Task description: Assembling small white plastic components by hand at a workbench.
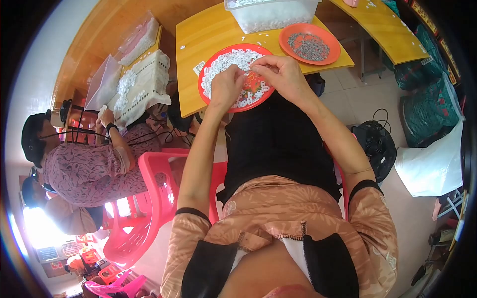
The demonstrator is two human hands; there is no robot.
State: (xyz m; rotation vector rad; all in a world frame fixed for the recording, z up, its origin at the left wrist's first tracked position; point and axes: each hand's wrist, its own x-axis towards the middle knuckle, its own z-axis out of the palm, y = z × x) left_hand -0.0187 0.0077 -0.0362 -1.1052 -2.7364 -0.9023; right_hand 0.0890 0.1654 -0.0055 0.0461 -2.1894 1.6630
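Both my hands hover over a round red tray heaped with small white plastic pieces. The fingers of my left hand are curled and pinched together near the tray's middle. Facing it, my right hand pinches with thumb and forefinger over the right part of the tray. Whatever sits between the fingertips of either hand is too small or hidden to make out. To the right, an orange-red dish holds a pile of thin grey metal pieces.
A clear plastic tub of white pieces stands at the back of the yellow table. At left, a person works by a cloth with white pieces. A pink chair, a black bag and green sacks are around.
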